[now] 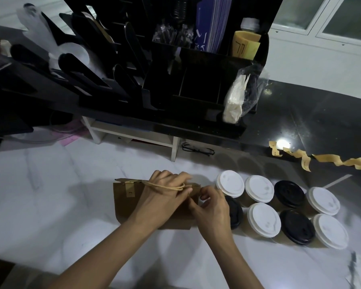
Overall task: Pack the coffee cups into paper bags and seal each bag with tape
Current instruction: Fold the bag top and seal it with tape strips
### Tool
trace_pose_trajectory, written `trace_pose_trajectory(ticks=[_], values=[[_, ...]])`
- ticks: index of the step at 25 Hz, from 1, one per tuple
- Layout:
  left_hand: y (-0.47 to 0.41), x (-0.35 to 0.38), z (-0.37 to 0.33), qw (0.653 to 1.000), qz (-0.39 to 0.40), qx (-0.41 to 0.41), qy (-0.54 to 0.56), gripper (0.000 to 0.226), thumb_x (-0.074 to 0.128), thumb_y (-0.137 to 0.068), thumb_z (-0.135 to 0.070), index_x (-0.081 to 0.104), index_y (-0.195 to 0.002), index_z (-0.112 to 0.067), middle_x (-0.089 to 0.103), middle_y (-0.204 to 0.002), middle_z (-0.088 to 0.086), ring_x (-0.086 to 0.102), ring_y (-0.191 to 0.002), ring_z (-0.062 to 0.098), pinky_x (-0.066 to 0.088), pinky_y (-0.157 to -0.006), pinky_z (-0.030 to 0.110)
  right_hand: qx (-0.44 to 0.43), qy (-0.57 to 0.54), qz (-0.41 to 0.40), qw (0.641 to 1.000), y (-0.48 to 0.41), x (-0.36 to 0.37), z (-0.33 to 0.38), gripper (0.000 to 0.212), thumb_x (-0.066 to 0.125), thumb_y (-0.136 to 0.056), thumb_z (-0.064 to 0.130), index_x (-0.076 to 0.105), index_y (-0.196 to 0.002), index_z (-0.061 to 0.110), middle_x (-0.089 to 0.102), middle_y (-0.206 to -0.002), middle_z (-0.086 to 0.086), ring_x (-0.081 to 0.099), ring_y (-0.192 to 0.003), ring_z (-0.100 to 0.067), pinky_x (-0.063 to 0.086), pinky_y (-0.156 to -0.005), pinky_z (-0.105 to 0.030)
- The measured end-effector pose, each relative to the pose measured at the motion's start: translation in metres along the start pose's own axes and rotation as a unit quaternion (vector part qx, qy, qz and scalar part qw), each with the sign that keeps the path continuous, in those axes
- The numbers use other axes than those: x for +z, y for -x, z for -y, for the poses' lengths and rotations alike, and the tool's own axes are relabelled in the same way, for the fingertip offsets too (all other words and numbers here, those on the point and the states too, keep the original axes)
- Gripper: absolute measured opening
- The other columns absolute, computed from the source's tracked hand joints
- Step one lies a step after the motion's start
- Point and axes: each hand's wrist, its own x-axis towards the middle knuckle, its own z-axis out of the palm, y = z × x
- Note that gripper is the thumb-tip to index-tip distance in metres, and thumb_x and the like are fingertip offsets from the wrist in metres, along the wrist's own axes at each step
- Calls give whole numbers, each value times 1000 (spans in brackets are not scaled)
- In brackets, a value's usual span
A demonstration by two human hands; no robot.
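Your left hand (pixel 165 193) curls over the top of the paper bag (pixel 124 206), right hand (pixel 212 207) pinching its right corner; loosen either and the fold could spring open untaped.

Eyeglasses (pixel 197 149) near black organizer (pixel 198 88)

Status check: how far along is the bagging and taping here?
Done: one paper bag has its top folded over, with one tape strip on its left end. In hand: the left hand holds the folded top while the right hand pinches at its right end; whether it holds tape is unclear. Left: eight lidded coffee cups stand unpacked beside the bag; spare tape strips hang off the black counter.
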Motion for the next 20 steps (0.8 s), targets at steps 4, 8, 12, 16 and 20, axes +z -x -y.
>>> trace_pose_trajectory(ticks=[4,8,12,16,20], values=[[18,-3,7,999,8,-33,25,53,59,-98,-33,40,-147,-39,54,-138,-10,41,-129,8,35,-106,23,0,-4,-6,1000,2,2,-1,29,82,-78,40,54,-77,34,55,-87,8,56,-75,-8,43,-62,-25],[43,-9,12,997,-58,7,45,50,59,-96,-24,47,-145,-26,57,-138,-1,50,-131,14,44,-110,31,4,11,-3,1000,6,5,-2,29,81,-78,35,53,-78,32,54,-86,6,56,-77,-11,35,-58,-19],[64,-19,23,989,-146,34,18,23,55,-96,-18,68,-115,-16,67,-111,-3,60,-106,13,48,-96,19,-3,-7,-1,1000,14,8,-2,26,81,-80,37,55,-84,34,55,-92,10,55,-86,-4,37,-65,-16],[85,-27,40,969,-224,-60,89,18,55,-89,-18,65,-103,-18,62,-98,-11,56,-94,14,47,-80,24,12,-44,11,999,25,14,-3,27,77,-84,37,53,-97,36,63,-99,15,58,-92,1,41,-68,-15],[103,-26,55,940,-236,-202,143,38,66,-89,-8,51,-114,-32,50,-109,-18,52,-101,7,49,-81,24,34,-73,25,996,34,23,-9,41,76,-86,38,47,-115,38,63,-113,14,60,-103,-5,49,-79,-24]])
